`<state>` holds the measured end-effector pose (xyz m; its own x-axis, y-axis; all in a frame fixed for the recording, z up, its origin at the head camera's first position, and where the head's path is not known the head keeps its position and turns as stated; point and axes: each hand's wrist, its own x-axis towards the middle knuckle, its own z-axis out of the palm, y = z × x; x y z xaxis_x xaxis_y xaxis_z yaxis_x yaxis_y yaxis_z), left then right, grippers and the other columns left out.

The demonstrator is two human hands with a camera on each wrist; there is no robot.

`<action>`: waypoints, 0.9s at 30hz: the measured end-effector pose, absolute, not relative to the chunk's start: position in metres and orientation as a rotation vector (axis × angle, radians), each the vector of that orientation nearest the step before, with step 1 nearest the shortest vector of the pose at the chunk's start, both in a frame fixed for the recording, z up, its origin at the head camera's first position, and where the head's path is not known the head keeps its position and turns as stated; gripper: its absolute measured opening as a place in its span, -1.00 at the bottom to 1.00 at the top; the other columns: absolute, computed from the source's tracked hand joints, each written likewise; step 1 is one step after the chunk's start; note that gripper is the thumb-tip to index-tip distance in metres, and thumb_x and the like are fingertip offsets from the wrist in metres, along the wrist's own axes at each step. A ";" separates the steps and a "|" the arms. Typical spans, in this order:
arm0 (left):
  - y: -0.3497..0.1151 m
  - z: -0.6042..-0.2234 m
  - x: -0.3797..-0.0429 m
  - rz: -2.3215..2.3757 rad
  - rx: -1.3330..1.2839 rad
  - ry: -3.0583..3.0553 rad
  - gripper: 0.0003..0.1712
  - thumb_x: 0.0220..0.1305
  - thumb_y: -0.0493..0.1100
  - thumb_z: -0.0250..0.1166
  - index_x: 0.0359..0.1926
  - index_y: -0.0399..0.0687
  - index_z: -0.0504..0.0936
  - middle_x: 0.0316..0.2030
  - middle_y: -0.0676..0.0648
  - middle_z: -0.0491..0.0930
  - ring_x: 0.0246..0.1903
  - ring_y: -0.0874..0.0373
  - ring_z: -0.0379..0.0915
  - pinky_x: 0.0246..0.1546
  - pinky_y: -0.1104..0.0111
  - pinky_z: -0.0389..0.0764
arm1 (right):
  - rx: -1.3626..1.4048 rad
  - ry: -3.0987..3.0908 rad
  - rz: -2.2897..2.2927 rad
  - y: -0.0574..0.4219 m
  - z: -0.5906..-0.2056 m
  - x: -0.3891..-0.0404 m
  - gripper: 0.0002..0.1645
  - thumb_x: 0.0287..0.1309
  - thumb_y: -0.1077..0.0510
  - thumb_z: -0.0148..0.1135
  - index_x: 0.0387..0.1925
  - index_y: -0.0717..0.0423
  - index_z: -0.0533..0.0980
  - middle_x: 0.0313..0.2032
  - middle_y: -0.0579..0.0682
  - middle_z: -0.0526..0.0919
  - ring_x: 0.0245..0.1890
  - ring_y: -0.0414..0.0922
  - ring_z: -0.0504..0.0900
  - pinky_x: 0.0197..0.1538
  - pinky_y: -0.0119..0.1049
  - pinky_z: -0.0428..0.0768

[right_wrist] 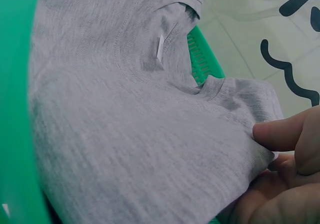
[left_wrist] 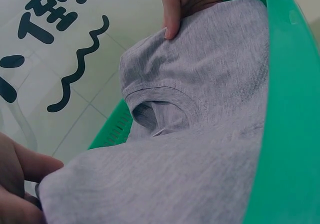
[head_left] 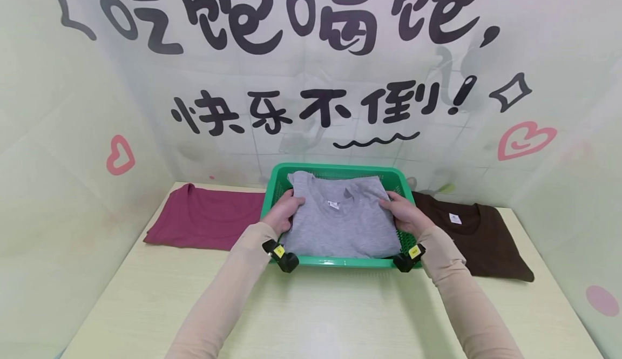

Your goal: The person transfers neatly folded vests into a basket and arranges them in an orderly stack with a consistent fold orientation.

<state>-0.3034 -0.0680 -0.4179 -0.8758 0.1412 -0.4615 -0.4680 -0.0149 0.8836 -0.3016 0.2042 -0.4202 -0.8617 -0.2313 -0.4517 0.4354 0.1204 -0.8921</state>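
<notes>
A folded grey T-shirt (head_left: 345, 229) with a white neck label lies inside a green plastic basket (head_left: 340, 262), its collar toward the back wall. My left hand (head_left: 284, 211) pinches the shirt's left edge between thumb and fingers; the left wrist view shows this left hand (left_wrist: 20, 184) at the fabric's corner. On the opposite edge, my right hand (head_left: 407, 213) pinches the cloth, thumb on top, as the right wrist view shows of the right hand (right_wrist: 285, 169). Between the hands the shirt's upper part is raised off the basket's floor.
Left of the basket a folded maroon T-shirt (head_left: 209, 216) lies on the pale wooden table (head_left: 320, 316). To the right is a folded dark brown T-shirt (head_left: 486, 245), partly behind my right forearm. A printed backdrop (head_left: 301, 67) rises behind and at both sides.
</notes>
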 end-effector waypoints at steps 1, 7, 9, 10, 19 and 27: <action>-0.068 -0.418 -0.304 1.943 -0.341 1.848 -0.36 0.35 -0.27 -0.13 0.38 -0.12 -0.12 0.30 -0.25 0.03 0.26 -0.14 0.01 0.24 0.02 0.08 | 0.193 1.918 -1.786 0.204 -0.420 -0.301 -0.33 0.39 0.17 -0.30 0.40 0.11 -0.28 0.33 0.29 -0.11 0.30 0.19 0.00 0.27 0.06 0.09; -0.067 -0.419 -0.304 1.943 -0.345 1.834 -0.38 0.35 -0.27 -0.15 0.38 -0.15 -0.11 0.27 -0.26 0.08 0.22 -0.13 0.07 0.22 0.03 0.12 | 0.215 1.916 -1.760 0.204 -0.421 -0.301 -0.32 0.38 0.17 -0.30 0.40 0.10 -0.29 0.35 0.29 -0.16 0.32 0.19 -0.05 0.28 0.09 0.04; -0.067 -0.418 -0.303 1.944 -0.345 1.831 -0.38 0.34 -0.27 -0.15 0.38 -0.16 -0.11 0.28 -0.27 0.07 0.22 -0.13 0.06 0.23 0.03 0.12 | 0.224 1.922 -1.749 0.204 -0.422 -0.301 -0.33 0.38 0.18 -0.31 0.40 0.08 -0.29 0.35 0.28 -0.17 0.33 0.19 -0.08 0.29 0.10 0.02; -0.067 -0.418 -0.303 1.944 -0.347 1.830 -0.38 0.35 -0.27 -0.15 0.38 -0.17 -0.11 0.28 -0.27 0.07 0.22 -0.13 0.06 0.23 0.03 0.12 | 0.222 1.925 -1.742 0.204 -0.422 -0.301 -0.33 0.38 0.18 -0.31 0.40 0.08 -0.29 0.35 0.28 -0.18 0.33 0.19 -0.09 0.29 0.11 0.01; -0.065 -0.418 -0.305 1.930 -0.377 1.847 -0.41 0.35 -0.27 -0.14 0.36 -0.21 -0.06 0.26 -0.27 0.10 0.21 -0.13 0.07 0.23 0.04 0.11 | 0.214 1.950 -1.708 0.204 -0.420 -0.301 -0.33 0.38 0.19 -0.33 0.40 0.08 -0.32 0.35 0.30 -0.19 0.34 0.20 -0.10 0.28 0.13 0.03; -0.064 -0.420 -0.307 1.904 -0.433 1.878 -0.45 0.34 -0.22 -0.08 0.30 -0.31 0.06 0.23 -0.26 0.15 0.19 -0.10 0.09 0.24 0.10 0.11 | 0.217 1.947 -1.700 0.204 -0.420 -0.299 -0.32 0.39 0.18 -0.34 0.40 0.09 -0.34 0.36 0.29 -0.23 0.34 0.20 -0.13 0.29 0.12 0.00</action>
<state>-0.3065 -0.0639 -0.4198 -0.8593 0.0831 -0.5047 -0.5058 0.0092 0.8626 -0.2994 0.2043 -0.4197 -0.8406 -0.2252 -0.4926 0.4577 0.1910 -0.8684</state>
